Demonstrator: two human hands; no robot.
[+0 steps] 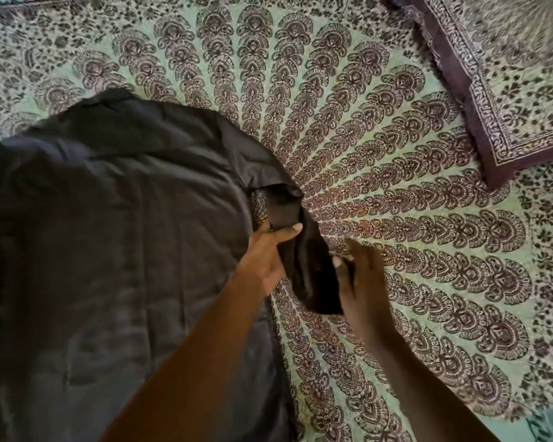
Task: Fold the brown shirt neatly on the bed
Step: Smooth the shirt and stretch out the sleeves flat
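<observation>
The left hand's [265,250] fingers [284,234] pinch a dark fold at the shirt's right edge, thumb on top. The right hand [359,279] is blurry; its fingers curl around the same dark flap, and its thumb [339,261] presses on it. Part of that flap hides behind the right hand. Both arms reach in from the bottom. One brown shirt [109,234] lies spread on the left of the bed [428,282], cut off at the left and bottom edges. One patterned pillow [508,90] sits at the top right.
</observation>
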